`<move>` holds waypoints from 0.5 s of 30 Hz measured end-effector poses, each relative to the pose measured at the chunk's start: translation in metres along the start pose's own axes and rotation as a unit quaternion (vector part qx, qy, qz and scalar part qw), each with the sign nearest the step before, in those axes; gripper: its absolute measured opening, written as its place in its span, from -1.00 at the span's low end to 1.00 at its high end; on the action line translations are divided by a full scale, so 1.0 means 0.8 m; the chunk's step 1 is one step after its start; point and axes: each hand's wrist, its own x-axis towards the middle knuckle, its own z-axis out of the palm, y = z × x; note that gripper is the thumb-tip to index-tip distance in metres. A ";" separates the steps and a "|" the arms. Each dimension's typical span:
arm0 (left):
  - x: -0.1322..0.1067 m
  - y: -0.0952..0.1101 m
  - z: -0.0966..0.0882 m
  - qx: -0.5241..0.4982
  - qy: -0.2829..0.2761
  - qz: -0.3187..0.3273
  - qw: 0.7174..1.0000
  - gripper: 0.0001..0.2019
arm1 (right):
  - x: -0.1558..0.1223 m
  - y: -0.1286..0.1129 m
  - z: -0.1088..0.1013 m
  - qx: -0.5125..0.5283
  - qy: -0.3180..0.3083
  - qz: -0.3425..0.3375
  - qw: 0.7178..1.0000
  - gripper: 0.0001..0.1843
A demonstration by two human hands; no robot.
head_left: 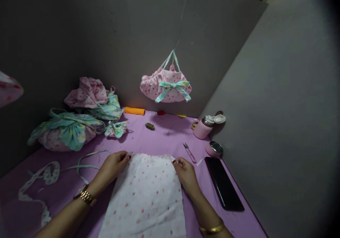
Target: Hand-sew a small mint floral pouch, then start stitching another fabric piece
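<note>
A white cloth with pink dots (148, 195) lies spread in front of me, its far edge slightly gathered. My left hand (118, 163) pinches the far left corner between thumb and fingers. At the far right corner, my right hand (184, 172) grips the same cloth in a pinch. Thread snips (189, 153) rest just beyond the right hand. Beside my left forearm lie a thin printed fabric strap (79, 166) and a white lace trim (29, 192). The near end of the cloth runs out of view.
Several pink and mint fabric pouches (66, 131) are heaped at left; a drawstring bag (167, 85) hangs from a thread. Farther back are an orange roll (134, 111) and a thread spool (149, 126). A pink flask (203, 127), its lid (214, 148) and a phone (223, 183) stand right. Grey walls enclose the purple table.
</note>
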 end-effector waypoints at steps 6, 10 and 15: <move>0.002 0.009 0.004 0.007 0.027 -0.005 1.000 -0.70 | 0.003 0.010 0.000 -0.014 0.016 0.011 1.000 -0.79; 0.003 0.014 0.001 0.009 0.022 0.002 1.000 -0.66 | -0.004 0.007 -0.004 -0.013 0.005 0.023 1.000 -0.77; -0.023 0.003 -0.009 0.003 -0.012 -0.009 1.000 -0.54 | -0.025 -0.002 -0.013 -0.021 -0.024 0.032 0.999 -0.71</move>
